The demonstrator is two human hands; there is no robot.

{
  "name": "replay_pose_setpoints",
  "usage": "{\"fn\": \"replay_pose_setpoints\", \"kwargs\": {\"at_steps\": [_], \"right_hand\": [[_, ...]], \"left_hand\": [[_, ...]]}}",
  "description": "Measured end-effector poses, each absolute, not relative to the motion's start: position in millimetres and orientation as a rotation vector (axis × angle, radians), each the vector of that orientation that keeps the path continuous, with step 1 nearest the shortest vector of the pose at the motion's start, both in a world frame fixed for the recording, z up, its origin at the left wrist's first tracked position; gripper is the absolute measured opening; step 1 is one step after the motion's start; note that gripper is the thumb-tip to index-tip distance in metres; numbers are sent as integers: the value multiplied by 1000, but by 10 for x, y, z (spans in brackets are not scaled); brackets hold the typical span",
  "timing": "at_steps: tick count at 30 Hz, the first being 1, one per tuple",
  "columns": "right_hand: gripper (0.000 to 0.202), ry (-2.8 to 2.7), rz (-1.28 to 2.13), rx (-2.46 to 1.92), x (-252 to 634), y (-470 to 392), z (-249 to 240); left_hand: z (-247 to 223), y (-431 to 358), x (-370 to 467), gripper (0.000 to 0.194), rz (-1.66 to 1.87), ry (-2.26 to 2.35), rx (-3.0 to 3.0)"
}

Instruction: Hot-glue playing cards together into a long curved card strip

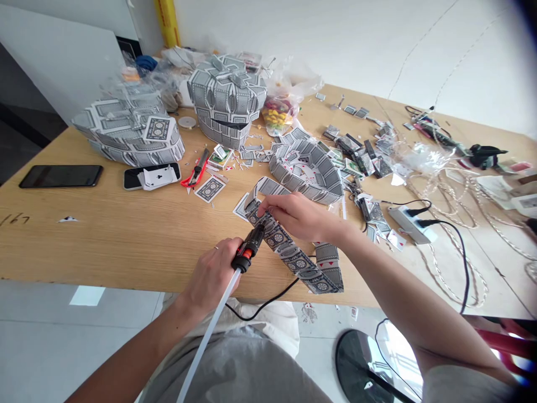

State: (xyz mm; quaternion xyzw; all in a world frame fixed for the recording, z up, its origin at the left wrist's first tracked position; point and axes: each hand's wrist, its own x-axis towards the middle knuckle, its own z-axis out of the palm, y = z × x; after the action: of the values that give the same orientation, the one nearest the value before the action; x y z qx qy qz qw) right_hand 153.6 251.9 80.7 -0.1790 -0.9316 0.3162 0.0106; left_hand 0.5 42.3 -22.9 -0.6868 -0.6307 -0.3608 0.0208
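My left hand [216, 271] is closed round a black hot glue gun [250, 249] with a long white glue stick [208, 336] running out of its back end. The gun's front meets the outer face of a looped strip of folded playing cards [293, 258]. My right hand [300, 212] pinches the upper part of that strip, with the thumb and fingers pressed together over its edge. The strip's lower end leans down at the table's front edge. Behind my right hand stands an open basket of folded cards [308, 165], with more cards inside.
Two lidded card boxes [226, 98] stand at the back left. Before them lie a phone [61, 176], another phone [133, 178] with cards on it and a red cutter [195, 172]. Card packs [356, 151], a power strip [413, 225] and tangled cord [444, 263] spread over the right.
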Motion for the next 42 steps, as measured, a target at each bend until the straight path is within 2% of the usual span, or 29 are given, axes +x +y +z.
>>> {"fn": "replay_pose_setpoints", "kwargs": {"at_steps": [42], "right_hand": [[33, -2916, 1090, -543, 1540, 2504, 810]], "left_hand": [[-110, 425, 41, 28, -1128, -1913, -2149]]}}
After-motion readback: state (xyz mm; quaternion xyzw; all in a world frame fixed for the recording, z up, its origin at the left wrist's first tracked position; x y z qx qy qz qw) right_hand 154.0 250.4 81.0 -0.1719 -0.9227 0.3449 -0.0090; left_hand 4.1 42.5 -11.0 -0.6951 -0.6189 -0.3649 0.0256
